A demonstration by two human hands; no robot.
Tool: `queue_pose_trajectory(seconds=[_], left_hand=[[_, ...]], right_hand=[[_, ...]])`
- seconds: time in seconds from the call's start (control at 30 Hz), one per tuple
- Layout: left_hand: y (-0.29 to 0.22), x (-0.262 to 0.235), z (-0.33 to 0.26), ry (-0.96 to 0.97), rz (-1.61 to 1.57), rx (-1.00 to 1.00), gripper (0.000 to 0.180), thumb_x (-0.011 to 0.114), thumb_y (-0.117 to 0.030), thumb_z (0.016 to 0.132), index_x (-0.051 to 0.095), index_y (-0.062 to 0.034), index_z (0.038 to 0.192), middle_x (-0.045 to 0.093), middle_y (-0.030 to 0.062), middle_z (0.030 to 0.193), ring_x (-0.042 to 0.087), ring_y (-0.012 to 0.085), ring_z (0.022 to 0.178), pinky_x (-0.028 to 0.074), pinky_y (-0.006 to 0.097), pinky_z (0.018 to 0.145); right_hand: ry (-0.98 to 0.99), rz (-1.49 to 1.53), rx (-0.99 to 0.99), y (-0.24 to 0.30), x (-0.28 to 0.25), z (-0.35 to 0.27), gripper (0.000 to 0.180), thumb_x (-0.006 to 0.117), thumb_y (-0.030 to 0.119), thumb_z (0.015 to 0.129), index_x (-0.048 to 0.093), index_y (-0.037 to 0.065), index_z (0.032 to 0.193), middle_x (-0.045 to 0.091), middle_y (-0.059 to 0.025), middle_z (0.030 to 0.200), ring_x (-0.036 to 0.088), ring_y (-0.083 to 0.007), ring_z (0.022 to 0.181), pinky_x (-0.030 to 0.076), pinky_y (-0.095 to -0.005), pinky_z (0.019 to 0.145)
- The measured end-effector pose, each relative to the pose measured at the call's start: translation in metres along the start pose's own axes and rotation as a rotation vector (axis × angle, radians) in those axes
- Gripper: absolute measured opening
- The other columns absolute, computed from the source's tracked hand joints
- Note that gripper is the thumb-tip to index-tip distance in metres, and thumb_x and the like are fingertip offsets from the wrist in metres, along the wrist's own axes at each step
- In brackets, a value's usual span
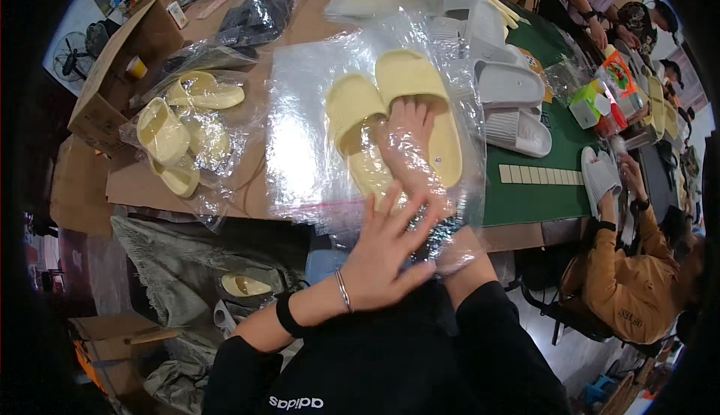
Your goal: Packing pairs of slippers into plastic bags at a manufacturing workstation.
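Note:
A pair of pale yellow slide sandals [352, 111] lies inside a clear plastic bag [300, 145] on the brown table. My right hand [409, 141] is reached into the bag from its near opening, fingers spread flat against the two sandals. My left hand [386, 254] is outside the bag at its near edge, fingers apart, pressing on the plastic. A bracelet and a dark band sit on my left wrist.
More bagged yellow sandals [176, 130] lie to the left, beside an open cardboard box [112, 62]. White sandals [514, 107] rest on the right by a green mat [532, 197]. A person in a tan jacket [630, 280] handles a white sandal at the right. A grey sack sits below the table.

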State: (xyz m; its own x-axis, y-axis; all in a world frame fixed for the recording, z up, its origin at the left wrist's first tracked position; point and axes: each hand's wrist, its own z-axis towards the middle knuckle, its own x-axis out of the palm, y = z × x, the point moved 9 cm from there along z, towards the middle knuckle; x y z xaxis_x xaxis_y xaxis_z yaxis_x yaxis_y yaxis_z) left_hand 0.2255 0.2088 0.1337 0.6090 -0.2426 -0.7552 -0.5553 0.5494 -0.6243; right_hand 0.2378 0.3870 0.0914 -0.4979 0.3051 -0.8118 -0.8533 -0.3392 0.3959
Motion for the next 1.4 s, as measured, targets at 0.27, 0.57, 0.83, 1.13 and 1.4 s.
queue_pose_trajectory(seconds=[0.27, 0.57, 0.83, 1.13, 1.4], left_hand=[[0.116, -0.021, -0.002, -0.377, -0.312, -0.422, 0.060, 0.048, -0.028, 0.093, 0.029, 0.0093, 0.136, 0.031, 0.0295, 0.138, 0.033, 0.0412, 0.128, 0.028, 0.039, 0.107], [0.132, -0.063, 0.062, -0.307, 0.218, -0.612, 0.057, 0.053, -0.057, 0.082, 0.065, -0.0023, 0.084, 0.065, 0.0152, 0.077, 0.062, 0.0348, 0.074, 0.049, 0.042, 0.066], [0.154, -0.058, 0.077, -0.276, 0.394, -0.835, 0.060, 0.053, -0.062, 0.078, 0.069, -0.0041, 0.075, 0.066, 0.0174, 0.073, 0.064, 0.0347, 0.072, 0.050, 0.042, 0.064], [0.172, -0.039, 0.066, -0.617, 0.170, -0.820, 0.048, 0.063, -0.049, 0.079, 0.062, -0.0008, 0.081, 0.064, 0.0163, 0.078, 0.062, 0.0333, 0.072, 0.048, 0.041, 0.065], [0.174, -0.032, 0.080, -0.661, 0.252, -0.789, 0.043, 0.063, -0.046, 0.078, 0.063, -0.0031, 0.073, 0.064, 0.0144, 0.068, 0.062, 0.0327, 0.065, 0.048, 0.041, 0.064]], right_hand=[[0.327, 0.179, -0.222, 0.014, -0.035, -0.111, 0.062, 0.061, 0.014, 0.079, 0.036, -0.004, 0.132, 0.034, -0.0258, 0.138, 0.033, -0.0468, 0.124, 0.023, -0.0527, 0.106], [0.776, 1.113, 0.351, -0.076, -0.131, -0.168, 0.028, 0.062, 0.019, 0.088, 0.061, -0.001, 0.107, 0.066, -0.0104, 0.095, 0.064, -0.0183, 0.089, 0.049, -0.0276, 0.079], [-0.004, 0.233, -0.050, -0.101, -0.073, -0.110, 0.058, 0.060, 0.017, 0.081, 0.040, 0.005, 0.134, 0.040, -0.0162, 0.136, 0.040, -0.0367, 0.119, 0.031, -0.0464, 0.100], [0.093, 0.215, 0.025, -0.104, -0.058, -0.108, 0.049, 0.056, 0.026, 0.088, 0.046, 0.008, 0.132, 0.041, -0.0101, 0.138, 0.046, -0.0307, 0.115, 0.033, -0.0425, 0.097], [0.091, 0.204, 0.013, -0.107, -0.060, -0.111, 0.040, 0.055, 0.024, 0.088, 0.053, 0.006, 0.123, 0.040, -0.0107, 0.139, 0.045, -0.0322, 0.115, 0.033, -0.0441, 0.097]])
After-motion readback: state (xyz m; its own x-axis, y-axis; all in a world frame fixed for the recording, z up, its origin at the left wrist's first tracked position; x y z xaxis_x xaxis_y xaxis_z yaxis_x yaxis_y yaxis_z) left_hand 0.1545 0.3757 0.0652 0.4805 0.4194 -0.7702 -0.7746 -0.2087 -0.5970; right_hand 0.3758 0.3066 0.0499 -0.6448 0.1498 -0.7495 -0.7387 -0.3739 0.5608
